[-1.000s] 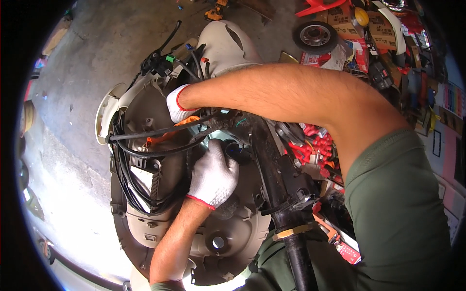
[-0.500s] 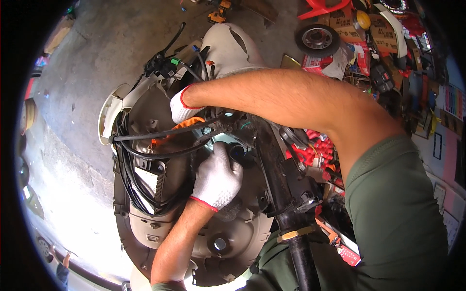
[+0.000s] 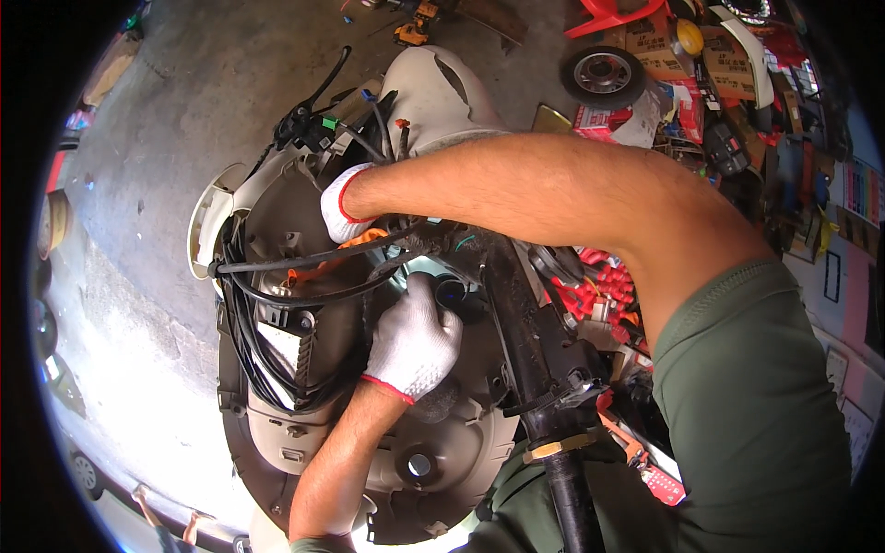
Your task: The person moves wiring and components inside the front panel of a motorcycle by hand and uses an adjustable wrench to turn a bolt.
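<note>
A partly stripped scooter body with beige plastic panels lies below me. My left hand, in a white knit glove with red trim, reaches into its middle beside a round dark part. Its fingers are curled closed at a lit gap, and whatever they grip is hidden. My right arm crosses from the right over the body. The gloved right hand bends down behind black cables and an orange wire sleeve; its fingers are hidden. A black steering tube with a brass-coloured nut runs toward me.
A coiled black cable bundle hangs on the left panel. Beyond the scooter are a cordless drill, a small wheel and cardboard boxes. Red parts lie at the right. Another person's arms show at lower left.
My right hand has shifted very slightly on the far side of the cables. My left hand stays in place. At the lower left, the other person's arms have come further into view.
</note>
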Demonstrator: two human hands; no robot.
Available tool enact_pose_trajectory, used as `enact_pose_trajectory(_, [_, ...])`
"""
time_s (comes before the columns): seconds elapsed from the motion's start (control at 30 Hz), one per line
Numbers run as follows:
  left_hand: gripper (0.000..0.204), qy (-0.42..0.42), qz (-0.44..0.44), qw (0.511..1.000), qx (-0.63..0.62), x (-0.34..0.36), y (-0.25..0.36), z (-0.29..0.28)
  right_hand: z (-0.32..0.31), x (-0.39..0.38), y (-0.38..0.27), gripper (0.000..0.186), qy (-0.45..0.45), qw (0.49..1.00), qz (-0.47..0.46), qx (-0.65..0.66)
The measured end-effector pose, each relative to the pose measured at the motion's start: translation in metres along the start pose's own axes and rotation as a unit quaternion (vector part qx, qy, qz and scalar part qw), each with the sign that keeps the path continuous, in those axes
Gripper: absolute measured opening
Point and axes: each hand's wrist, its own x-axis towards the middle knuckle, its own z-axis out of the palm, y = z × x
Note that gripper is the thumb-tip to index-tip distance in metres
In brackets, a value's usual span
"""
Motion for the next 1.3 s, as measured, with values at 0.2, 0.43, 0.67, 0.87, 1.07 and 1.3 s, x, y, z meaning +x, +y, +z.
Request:
enact_pose_trajectory(0.2, [0.030,-0.002,0.009,1.000,-0.001,0.000,0.002,0.000,-0.008,-0.005,0.003,0.044,0.019,0.999,-0.014,0.032])
enact_pose_trajectory(0.43, [0.033,-0.013,0.002,1.000,-0.004,-0.001,0.001,-0.003,-0.021,-0.028,-0.006,0.043,0.051,0.997,0.015,0.056])
enact_pose_trajectory(0.67, [0.033,-0.010,0.014,1.000,-0.010,0.000,0.000,-0.001,-0.016,-0.026,-0.008,0.042,0.056,0.996,0.021,0.058])
enact_pose_trajectory(0.87, [0.032,-0.018,0.008,1.000,-0.003,-0.001,0.000,-0.002,-0.016,-0.024,-0.008,0.042,0.049,0.997,0.020,0.054])
enact_pose_trajectory(1.07, [0.032,-0.009,0.015,1.000,-0.005,-0.001,0.001,-0.002,-0.014,-0.019,-0.003,0.042,0.035,0.998,0.022,0.049])
enact_pose_trajectory(1.3, [0.034,-0.021,0.009,1.000,-0.004,-0.001,-0.001,-0.004,-0.016,-0.018,0.001,0.041,0.034,0.998,0.029,0.043])
